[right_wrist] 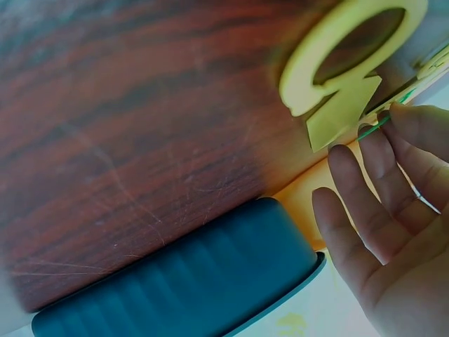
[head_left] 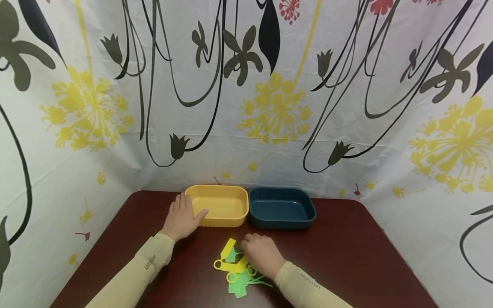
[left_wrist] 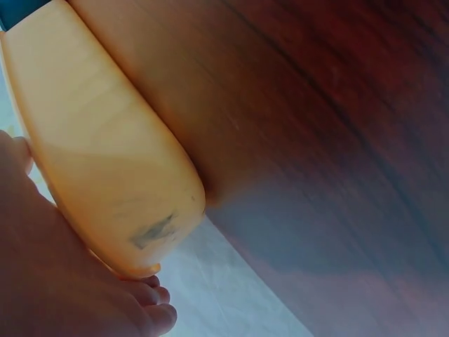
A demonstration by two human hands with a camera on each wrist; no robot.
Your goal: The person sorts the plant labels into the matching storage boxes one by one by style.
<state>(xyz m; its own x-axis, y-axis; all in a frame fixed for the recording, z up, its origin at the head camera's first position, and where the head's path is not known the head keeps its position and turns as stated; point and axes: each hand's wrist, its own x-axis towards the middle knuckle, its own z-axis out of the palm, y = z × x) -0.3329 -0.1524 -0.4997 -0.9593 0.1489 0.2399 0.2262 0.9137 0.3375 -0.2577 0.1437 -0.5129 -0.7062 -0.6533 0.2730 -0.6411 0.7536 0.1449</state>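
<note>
At the left end of a yellow bin [head_left: 221, 207], my left hand [head_left: 184, 219] rests with straight fingers along the side and the thumb over the front rim. The left wrist view shows that hand along the bin's rim [left_wrist: 98, 258]. Over a small pile of flat plastic tags, my right hand [head_left: 263, 255] pinches a thin green tag [right_wrist: 375, 128] between thumb and fingertips; most of this tag is hidden. Beside it lie yellow tags [head_left: 228, 249] with ring ends and light green tags [head_left: 239, 285] with thin tails.
A dark blue bin [head_left: 283, 207] stands right of the yellow one, close against it, at the back of the dark wooden table [head_left: 346, 256]. A printed cloth [head_left: 246, 115] hangs behind the table and along both sides.
</note>
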